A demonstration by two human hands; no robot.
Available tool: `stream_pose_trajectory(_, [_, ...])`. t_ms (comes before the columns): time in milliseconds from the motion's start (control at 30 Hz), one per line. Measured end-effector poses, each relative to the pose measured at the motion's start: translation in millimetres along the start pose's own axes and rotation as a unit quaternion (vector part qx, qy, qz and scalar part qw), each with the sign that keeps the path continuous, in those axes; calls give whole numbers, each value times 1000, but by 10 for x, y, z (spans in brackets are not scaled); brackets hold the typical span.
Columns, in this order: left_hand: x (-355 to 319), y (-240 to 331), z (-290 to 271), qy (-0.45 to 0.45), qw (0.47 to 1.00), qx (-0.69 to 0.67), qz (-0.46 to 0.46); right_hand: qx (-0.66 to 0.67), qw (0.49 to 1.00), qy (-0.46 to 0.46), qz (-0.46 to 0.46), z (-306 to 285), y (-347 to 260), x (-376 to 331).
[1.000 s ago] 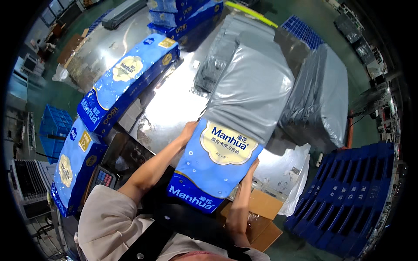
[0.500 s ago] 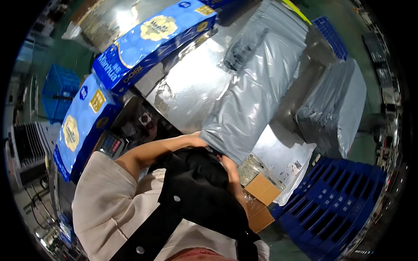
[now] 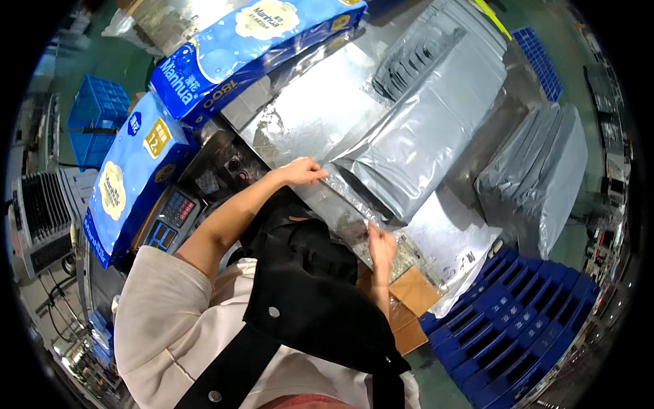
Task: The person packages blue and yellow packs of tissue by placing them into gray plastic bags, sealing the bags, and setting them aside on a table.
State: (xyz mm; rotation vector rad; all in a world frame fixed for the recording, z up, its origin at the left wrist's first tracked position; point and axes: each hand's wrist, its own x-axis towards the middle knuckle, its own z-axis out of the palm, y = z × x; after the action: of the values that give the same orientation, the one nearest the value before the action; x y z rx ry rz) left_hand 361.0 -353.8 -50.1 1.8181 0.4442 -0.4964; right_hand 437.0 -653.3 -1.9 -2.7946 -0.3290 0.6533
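A large grey plastic mailing bag (image 3: 436, 136), bulging with box-like contents, lies slantwise on the metal table. Its near end faces me. A shiny, see-through strip (image 3: 354, 199) runs along that end between my two hands. My left hand (image 3: 304, 172) pinches the strip's left end. At the other end, my right hand (image 3: 381, 247) has its fingers closed on the strip, thumb upward. Whether the strip is the bag's flap or a separate film I cannot tell. What the bag contains is hidden.
Two blue tissue packs (image 3: 262, 41) stand along the left, beside a digital scale (image 3: 178, 208). At right are another filled grey bag (image 3: 535, 177) and a stack of dark blue plastic crates or pallets (image 3: 518, 320). Brown cardboard (image 3: 414, 292) sits by my right wrist.
Both hands have come out from the bag's near end and moved apart, the strip now stretched between them. The near end now looks squarer, its edge raised off the table.
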Motion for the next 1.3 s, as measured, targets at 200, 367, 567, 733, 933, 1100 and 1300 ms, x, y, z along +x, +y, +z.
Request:
stream_pose_trajectory(200, [250,-52,166,141,989,-6,-32,8,978,49,-202,579,-733,692])
stream_pose_trajectory(367, [303,283,98,176,968,173,33,106,980,7,-171,402,-609,1319])
stream_pose_trajectory(567, [125,-252,129,161,983,78,36,2,953,180,-243,796,-498,556])
stream_pose_trajectory(733, [237,44,86,157,986,46,18,45,944,208,-254,851,-519,467])
stream_pose_trajectory(933, [530,61,16,116,984,134,-15,10,963,132,-236,871,-637,509])
stream_pose_trajectory(1100, [488,23,7,110,991,78,7,80,910,228,-337,828,-301,-129])
stream_pose_trajectory(1300, [239,-88,-433,-12,997,-73,-15,-113,988,-35,-100,546,1804,-1807])
